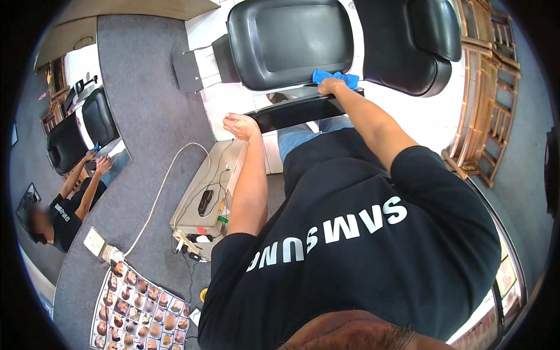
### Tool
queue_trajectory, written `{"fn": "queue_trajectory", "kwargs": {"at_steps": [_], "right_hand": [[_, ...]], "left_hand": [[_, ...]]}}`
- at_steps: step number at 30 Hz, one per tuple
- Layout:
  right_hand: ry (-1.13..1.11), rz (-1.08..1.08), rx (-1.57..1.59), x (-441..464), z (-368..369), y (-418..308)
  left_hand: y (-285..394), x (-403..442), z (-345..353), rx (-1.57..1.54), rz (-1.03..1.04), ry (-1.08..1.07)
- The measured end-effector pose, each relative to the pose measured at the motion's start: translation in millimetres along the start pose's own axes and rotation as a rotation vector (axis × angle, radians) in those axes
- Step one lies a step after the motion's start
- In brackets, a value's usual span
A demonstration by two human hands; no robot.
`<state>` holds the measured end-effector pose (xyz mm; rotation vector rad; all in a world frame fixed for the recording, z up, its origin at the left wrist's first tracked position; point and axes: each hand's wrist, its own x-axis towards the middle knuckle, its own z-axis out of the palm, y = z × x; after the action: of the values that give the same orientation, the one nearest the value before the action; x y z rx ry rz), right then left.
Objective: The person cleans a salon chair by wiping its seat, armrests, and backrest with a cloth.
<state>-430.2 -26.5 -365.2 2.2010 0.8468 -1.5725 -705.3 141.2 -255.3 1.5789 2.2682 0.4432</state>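
Note:
My right hand (pixel 332 87) is closed around a bunched blue cloth (pixel 335 78), pressed at the edge of a black padded chair seat (pixel 297 41). Just below it runs the chair's glossy black armrest (pixel 303 114), which lies between my hands and close in front of my legs. My left hand (pixel 241 126) is at the armrest's left end, its fingers curled in with nothing visible in them. Whether its wrist leans on the armrest I cannot tell.
A second black chair part (pixel 402 46) stands to the right, beside bamboo furniture (pixel 475 105). On the left are a large mirror (pixel 76 140), a beige cabinet (pixel 198 198) carrying cables and a dark clipper-like device (pixel 205 202), a wall socket (pixel 94 241) and a hairstyle poster (pixel 140 309).

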Motion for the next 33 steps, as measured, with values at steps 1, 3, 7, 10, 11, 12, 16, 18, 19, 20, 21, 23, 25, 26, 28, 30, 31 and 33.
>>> {"fn": "queue_trajectory", "kwargs": {"at_steps": [1, 3, 7, 10, 11, 12, 16, 18, 19, 20, 21, 23, 25, 26, 28, 30, 31, 33], "right_hand": [[0.009, 0.059, 0.043, 4.9, 4.1, -6.7], [-0.077, 0.049, 0.058, 6.8, -0.7, -0.7], [-0.148, 0.053, 0.054, 6.4, -8.5, 2.1], [-0.144, 0.145, 0.044, 13.9, -4.5, -10.2], [-0.142, 0.174, 0.037, 17.2, -3.0, -14.7], [-0.140, 0.202, 0.029, 18.3, -3.3, -19.6], [-0.156, 0.265, 0.059, 25.3, -4.2, -28.1], [-0.178, 0.237, 0.046, 28.6, -3.8, -28.8], [-0.191, 0.223, 0.034, 28.2, -3.2, -29.3], [-0.200, 0.209, 0.022, 28.1, -3.7, -29.8], [-0.195, 0.190, 0.001, 26.0, -6.3, -32.3], [-0.196, 0.151, -0.040, 15.3, -6.0, -43.1], [-0.179, 0.094, -0.115, 10.9, -2.3, -51.7], [-0.167, 0.066, -0.148, 10.5, -2.6, -57.9], [-0.220, -0.121, -0.109, -10.6, -15.5, -82.8], [-0.106, -0.659, 0.052, 44.7, 41.1, -129.9], [-0.044, -0.666, 0.517, -31.9, 9.8, -162.0], [-0.050, -0.695, 0.448, -20.8, 22.4, -221.6]], "left_hand": [[-1.8, 0.1, -0.1, 0.003, 0.015, -0.002], [-5.0, 1.0, -3.3, 0.000, 0.010, -0.025], [0.8, -0.6, -3.7, -0.011, 0.023, -0.027], [-2.9, -0.8, -3.0, -0.016, 0.074, -0.032], [-4.1, -0.1, -2.6, -0.025, 0.085, -0.042], [-4.2, -0.2, -1.8, -0.041, 0.089, -0.038], [-5.8, 0.2, -1.0, -0.070, 0.109, -0.028], [-7.1, 1.2, 0.0, -0.074, 0.134, -0.036], [-8.6, 0.9, -0.7, -0.078, 0.151, -0.042], [-9.0, 1.2, -0.3, -0.085, 0.168, -0.048], [-9.1, 2.4, 2.0, -0.092, 0.174, -0.034], [-12.7, 3.2, 3.6, -0.099, 0.185, -0.009], [-10.1, 1.5, 0.0, -0.076, 0.136, -0.030], [-6.5, 2.3, -0.1, -0.067, 0.117, -0.040], [-8.3, 3.0, 2.6, -0.066, 0.155, -0.034], [-15.6, 3.4, 0.8, -0.050, 0.168, -0.043], [-19.8, 5.9, 3.9, -0.044, 0.164, -0.046], [-13.5, 4.9, 5.4, -0.062, 0.162, 0.003]]}}
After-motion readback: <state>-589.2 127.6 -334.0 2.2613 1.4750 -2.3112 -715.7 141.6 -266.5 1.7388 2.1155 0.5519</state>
